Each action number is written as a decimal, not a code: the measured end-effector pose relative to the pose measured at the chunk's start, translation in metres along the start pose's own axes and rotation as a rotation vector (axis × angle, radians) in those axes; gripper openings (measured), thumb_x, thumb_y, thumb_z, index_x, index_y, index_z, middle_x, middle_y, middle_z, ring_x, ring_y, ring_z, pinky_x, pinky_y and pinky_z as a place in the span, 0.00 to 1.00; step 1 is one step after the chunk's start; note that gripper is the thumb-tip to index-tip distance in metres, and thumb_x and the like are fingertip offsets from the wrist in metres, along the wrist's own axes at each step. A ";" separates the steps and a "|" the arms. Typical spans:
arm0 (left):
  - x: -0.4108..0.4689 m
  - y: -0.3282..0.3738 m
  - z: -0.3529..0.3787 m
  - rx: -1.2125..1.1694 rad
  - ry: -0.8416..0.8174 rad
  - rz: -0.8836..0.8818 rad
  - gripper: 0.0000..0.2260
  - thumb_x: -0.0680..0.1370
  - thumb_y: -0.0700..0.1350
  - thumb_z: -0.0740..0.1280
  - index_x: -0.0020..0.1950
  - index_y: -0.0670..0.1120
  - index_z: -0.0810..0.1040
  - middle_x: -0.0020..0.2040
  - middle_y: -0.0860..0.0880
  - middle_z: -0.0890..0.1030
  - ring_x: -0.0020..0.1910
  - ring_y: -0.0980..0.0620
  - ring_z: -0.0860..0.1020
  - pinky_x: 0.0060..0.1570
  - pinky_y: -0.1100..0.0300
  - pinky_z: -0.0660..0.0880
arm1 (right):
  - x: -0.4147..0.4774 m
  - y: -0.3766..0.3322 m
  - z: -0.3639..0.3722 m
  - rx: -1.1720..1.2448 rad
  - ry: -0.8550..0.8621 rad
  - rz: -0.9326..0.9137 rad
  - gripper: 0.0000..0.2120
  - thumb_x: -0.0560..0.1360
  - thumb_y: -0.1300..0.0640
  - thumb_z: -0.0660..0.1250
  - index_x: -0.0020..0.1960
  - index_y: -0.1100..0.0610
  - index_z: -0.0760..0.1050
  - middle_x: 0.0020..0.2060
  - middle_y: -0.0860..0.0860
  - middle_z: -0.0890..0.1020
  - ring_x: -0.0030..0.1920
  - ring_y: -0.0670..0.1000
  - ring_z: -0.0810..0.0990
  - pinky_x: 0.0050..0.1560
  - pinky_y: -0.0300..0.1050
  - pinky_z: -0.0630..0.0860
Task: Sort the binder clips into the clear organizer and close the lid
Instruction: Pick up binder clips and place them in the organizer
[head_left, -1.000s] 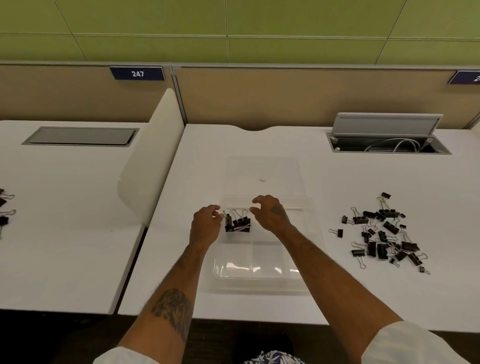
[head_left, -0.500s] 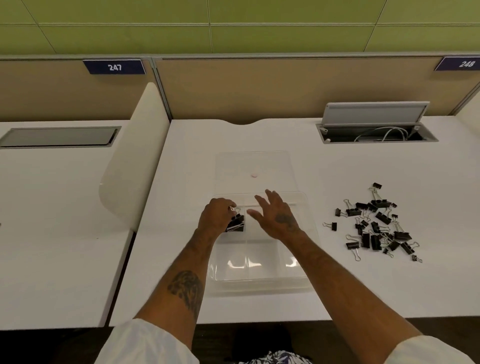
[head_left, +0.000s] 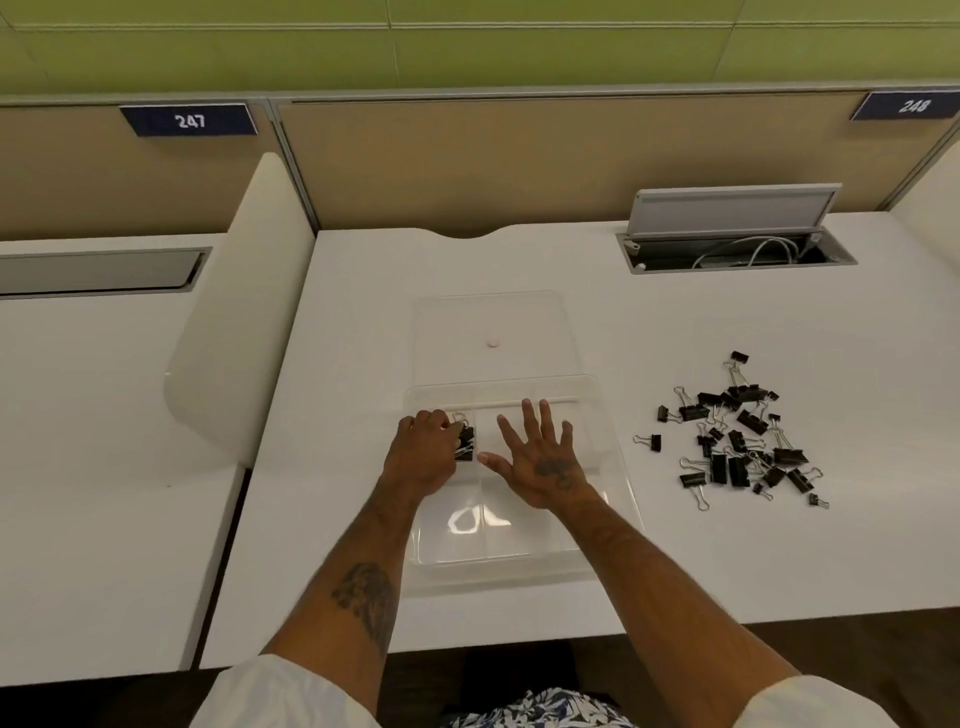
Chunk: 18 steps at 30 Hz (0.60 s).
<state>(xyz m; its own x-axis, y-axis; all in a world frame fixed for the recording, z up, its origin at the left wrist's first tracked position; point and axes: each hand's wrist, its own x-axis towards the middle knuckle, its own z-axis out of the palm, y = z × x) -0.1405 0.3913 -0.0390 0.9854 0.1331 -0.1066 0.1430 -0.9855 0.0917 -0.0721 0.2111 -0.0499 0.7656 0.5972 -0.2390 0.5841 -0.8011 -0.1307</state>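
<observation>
The clear organizer (head_left: 519, 564) lies on the white desk in front of me, its lid (head_left: 524, 317) folded open flat behind it. A small bunch of black binder clips (head_left: 466, 442) sits in its upper left compartment. My left hand (head_left: 423, 454) is on that bunch, its curled fingers closed over the clips and hiding part of them. My right hand (head_left: 543, 462) hovers over the middle compartments with fingers spread and holds nothing. A pile of several loose black binder clips (head_left: 737, 447) lies on the desk to the right of the organizer.
An open cable hatch (head_left: 737, 249) with white cords is set into the desk at the back right. A white curved divider (head_left: 234, 322) separates this desk from the neighbouring desk on the left. A beige partition runs along the back.
My right hand has let go of the clips, opened and spread its fingers over the organizer. My left hand has closed over the bunch. The view has shifted left.
</observation>
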 end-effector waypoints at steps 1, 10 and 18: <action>0.001 -0.001 0.000 -0.001 0.003 -0.001 0.17 0.81 0.45 0.58 0.70 0.48 0.72 0.63 0.46 0.75 0.64 0.44 0.71 0.62 0.50 0.66 | 0.000 -0.001 -0.001 0.018 -0.011 -0.003 0.48 0.66 0.25 0.27 0.79 0.47 0.45 0.79 0.57 0.41 0.78 0.60 0.38 0.74 0.65 0.42; 0.027 0.015 -0.005 0.027 0.313 0.069 0.19 0.78 0.48 0.67 0.67 0.43 0.75 0.63 0.40 0.77 0.62 0.39 0.76 0.56 0.40 0.73 | -0.011 0.036 -0.034 0.146 0.151 0.047 0.45 0.68 0.25 0.32 0.79 0.47 0.47 0.79 0.57 0.42 0.78 0.57 0.38 0.74 0.63 0.41; 0.078 0.118 -0.023 -0.039 0.195 0.145 0.27 0.80 0.56 0.60 0.76 0.46 0.62 0.74 0.42 0.66 0.73 0.41 0.65 0.67 0.40 0.65 | -0.031 0.154 -0.047 0.086 0.219 0.206 0.47 0.69 0.26 0.29 0.78 0.50 0.53 0.78 0.60 0.49 0.78 0.60 0.44 0.74 0.66 0.48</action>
<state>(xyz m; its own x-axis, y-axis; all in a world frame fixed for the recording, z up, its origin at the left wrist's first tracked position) -0.0448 0.2878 -0.0133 0.9946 0.0124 0.1033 -0.0012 -0.9914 0.1306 0.0064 0.0707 -0.0177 0.9108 0.4089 -0.0567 0.3931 -0.9009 -0.1839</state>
